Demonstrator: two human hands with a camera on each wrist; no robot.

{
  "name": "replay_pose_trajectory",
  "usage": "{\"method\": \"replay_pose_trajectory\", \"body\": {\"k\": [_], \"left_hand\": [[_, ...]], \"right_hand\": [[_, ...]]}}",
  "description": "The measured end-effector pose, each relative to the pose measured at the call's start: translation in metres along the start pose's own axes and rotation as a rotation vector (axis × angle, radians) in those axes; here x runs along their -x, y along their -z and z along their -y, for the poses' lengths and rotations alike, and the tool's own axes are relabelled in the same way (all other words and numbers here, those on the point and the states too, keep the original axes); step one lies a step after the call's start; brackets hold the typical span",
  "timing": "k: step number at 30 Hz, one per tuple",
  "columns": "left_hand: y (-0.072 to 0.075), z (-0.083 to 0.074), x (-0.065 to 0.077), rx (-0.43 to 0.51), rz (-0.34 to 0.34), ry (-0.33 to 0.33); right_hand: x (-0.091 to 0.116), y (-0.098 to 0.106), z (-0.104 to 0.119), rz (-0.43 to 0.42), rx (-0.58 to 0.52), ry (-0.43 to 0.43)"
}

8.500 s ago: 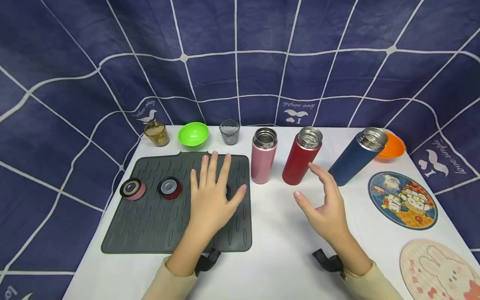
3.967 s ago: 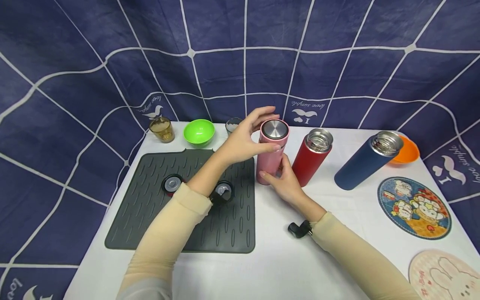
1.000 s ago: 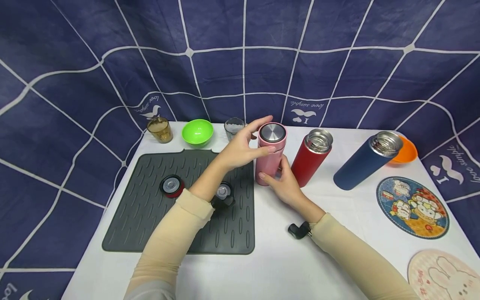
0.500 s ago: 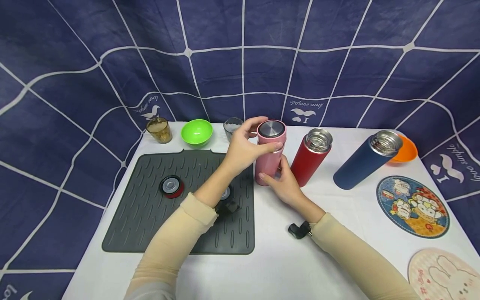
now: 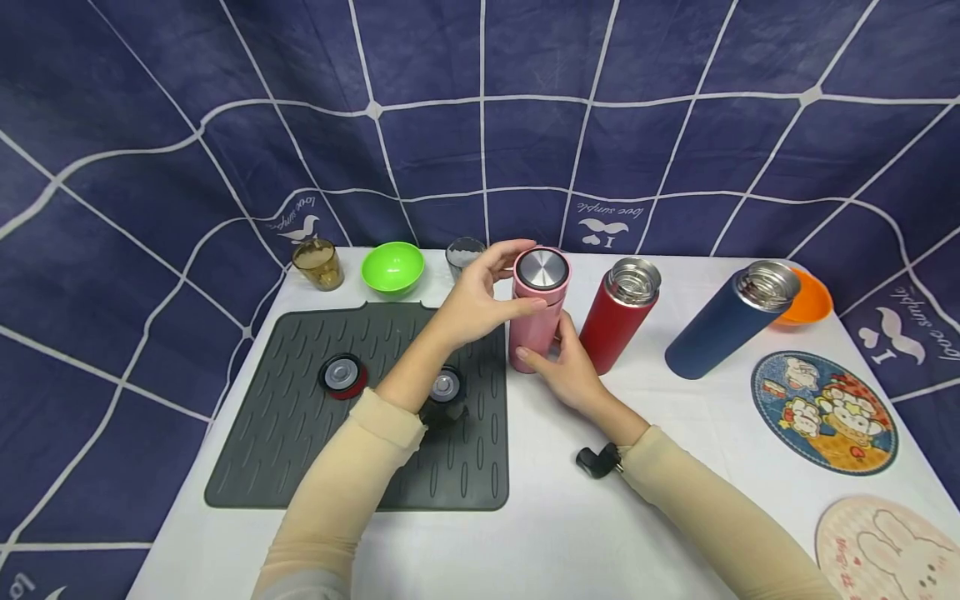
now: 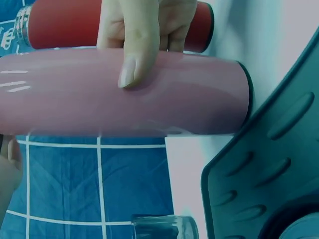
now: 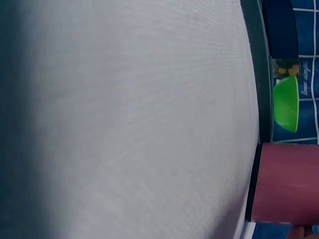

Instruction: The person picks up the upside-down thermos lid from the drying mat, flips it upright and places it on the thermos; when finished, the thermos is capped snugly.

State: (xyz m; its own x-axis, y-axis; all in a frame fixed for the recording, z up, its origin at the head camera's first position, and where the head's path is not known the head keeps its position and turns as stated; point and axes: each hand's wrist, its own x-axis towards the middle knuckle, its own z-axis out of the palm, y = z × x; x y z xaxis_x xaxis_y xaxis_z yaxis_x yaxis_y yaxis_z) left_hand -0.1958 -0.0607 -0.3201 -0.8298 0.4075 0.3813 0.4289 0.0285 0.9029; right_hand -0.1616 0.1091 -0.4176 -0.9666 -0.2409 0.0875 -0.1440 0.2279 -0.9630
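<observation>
A pink thermos (image 5: 536,332) stands upright just right of the grey mat, its pink lid (image 5: 543,271) with a steel top seated on its mouth. My left hand (image 5: 480,304) grips that lid from the left, thumb across the front. Lower down, my right hand (image 5: 572,371) holds the thermos body from the right; in the left wrist view its thumb (image 6: 137,55) lies across the pink side. Beside it leans a red thermos (image 5: 618,321) without a lid. On the mat lie a red lid (image 5: 342,375) and another dark-rimmed lid (image 5: 446,384), partly behind my left wrist.
An open blue thermos (image 5: 727,321) stands right, before an orange bowl (image 5: 807,298). The grey mat (image 5: 285,450) covers the table's left. Behind it are a brown cup (image 5: 318,265), a green bowl (image 5: 393,268) and a clear glass (image 5: 461,254). Two round mats (image 5: 825,412) lie right.
The pink lid has gone from the mat's left end onto the pink thermos, and both hands have moved to that thermos. Lately my left hand has shifted slightly around the lid.
</observation>
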Motion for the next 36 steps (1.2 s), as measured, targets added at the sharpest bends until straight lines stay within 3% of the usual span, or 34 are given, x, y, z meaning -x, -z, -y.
{"method": "replay_pose_trajectory", "body": {"k": [3, 5, 10, 12, 15, 20, 22, 28, 33, 36], "left_hand": [[0.001, -0.005, 0.000, 0.052, 0.064, 0.015], [0.001, -0.006, 0.000, 0.049, 0.068, 0.032], [-0.004, -0.002, -0.002, -0.007, -0.017, 0.061], [-0.004, 0.000, -0.001, 0.017, -0.035, 0.071], [0.000, 0.005, -0.001, 0.100, 0.002, 0.066], [0.009, 0.018, -0.004, 0.213, 0.127, 0.063], [0.008, 0.024, -0.005, 0.207, 0.124, 0.068], [0.003, 0.031, -0.007, 0.162, 0.030, 0.065], [0.009, 0.032, -0.005, 0.267, 0.135, 0.069], [0.008, 0.032, -0.006, 0.220, 0.131, 0.049]], "right_hand": [[0.000, 0.000, 0.000, -0.002, 0.003, 0.004], [0.000, 0.000, 0.000, -0.003, 0.009, 0.004], [0.001, 0.000, 0.000, -0.007, 0.023, -0.003], [0.001, 0.000, 0.000, -0.008, 0.026, -0.005], [-0.003, 0.000, -0.010, -0.011, 0.022, -0.010], [-0.008, -0.001, -0.030, -0.018, 0.033, -0.010], [-0.008, -0.001, -0.033, -0.021, 0.038, -0.009], [-0.008, 0.000, -0.033, -0.027, 0.042, 0.018], [-0.009, 0.000, -0.034, -0.028, 0.058, 0.022], [-0.008, 0.000, -0.030, -0.026, 0.056, 0.012]]}}
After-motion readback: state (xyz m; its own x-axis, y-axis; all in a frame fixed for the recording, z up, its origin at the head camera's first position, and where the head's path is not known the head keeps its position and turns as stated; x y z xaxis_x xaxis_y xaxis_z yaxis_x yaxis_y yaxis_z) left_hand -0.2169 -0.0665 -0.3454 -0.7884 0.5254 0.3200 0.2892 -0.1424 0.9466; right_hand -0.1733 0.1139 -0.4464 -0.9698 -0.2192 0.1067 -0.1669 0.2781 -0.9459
